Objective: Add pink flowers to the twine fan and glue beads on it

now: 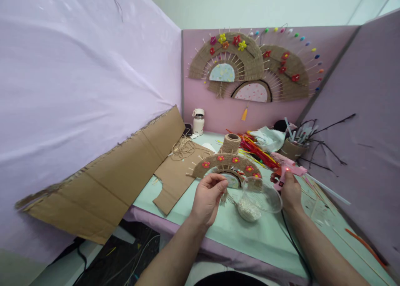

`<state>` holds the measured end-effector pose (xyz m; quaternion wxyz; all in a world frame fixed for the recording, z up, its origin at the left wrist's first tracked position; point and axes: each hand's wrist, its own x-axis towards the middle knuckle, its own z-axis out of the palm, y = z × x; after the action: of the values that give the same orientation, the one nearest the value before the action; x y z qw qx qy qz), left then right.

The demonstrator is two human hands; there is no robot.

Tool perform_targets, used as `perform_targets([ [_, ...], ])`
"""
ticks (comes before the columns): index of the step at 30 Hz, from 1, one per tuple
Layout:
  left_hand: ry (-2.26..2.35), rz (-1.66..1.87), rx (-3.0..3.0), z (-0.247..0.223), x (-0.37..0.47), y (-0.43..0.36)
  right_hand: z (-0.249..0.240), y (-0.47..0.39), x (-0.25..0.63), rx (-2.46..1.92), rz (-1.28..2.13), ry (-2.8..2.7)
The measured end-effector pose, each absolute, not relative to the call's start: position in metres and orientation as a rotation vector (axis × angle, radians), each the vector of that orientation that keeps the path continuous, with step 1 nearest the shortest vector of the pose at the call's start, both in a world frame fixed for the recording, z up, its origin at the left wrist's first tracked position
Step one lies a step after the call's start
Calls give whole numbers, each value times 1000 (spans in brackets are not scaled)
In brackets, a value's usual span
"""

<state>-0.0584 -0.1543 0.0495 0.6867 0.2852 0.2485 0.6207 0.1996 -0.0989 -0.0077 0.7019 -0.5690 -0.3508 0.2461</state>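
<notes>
My right hand (291, 190) grips a pink hot glue gun (284, 173) with a lit red light, a clear glue stick (328, 189) poking out of its back and a black cord hanging down. My left hand (206, 196) is closed in a pinch; whatever lies between its fingertips is too small to make out. Just beyond it rests a fan-shaped twine piece (213, 161) with red flowers, partly hidden by this hand. Between my hands is a clear round tub (250, 211) of small whitish bits, its transparent lid (270, 198) tilted beside it.
A twine spool (231, 143) stands behind the fan. Cut cardboard (175, 173) and loose twine (183, 148) lie left, beside a large leaning cardboard sheet (103, 181). Red and yellow pipe cleaners (258, 149), a pot (293, 149) with twigs, and a white bottle (198, 122) stand at the back.
</notes>
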Motion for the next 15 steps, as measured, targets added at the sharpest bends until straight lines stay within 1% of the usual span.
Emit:
perform_targets([
  [5,636,1443,691,43,-55,-155,-1,-100,196,-1289,539,-765],
  [11,754,1463,791,21,-54,-160,11,-110,203,-1373,459,-840],
  [13,786,1441,823,13,-54,-162,17,-122,214,-1504,361,-916],
  [15,809,1426,845,5,-54,-164,21,-137,228,-1685,179,-1062],
])
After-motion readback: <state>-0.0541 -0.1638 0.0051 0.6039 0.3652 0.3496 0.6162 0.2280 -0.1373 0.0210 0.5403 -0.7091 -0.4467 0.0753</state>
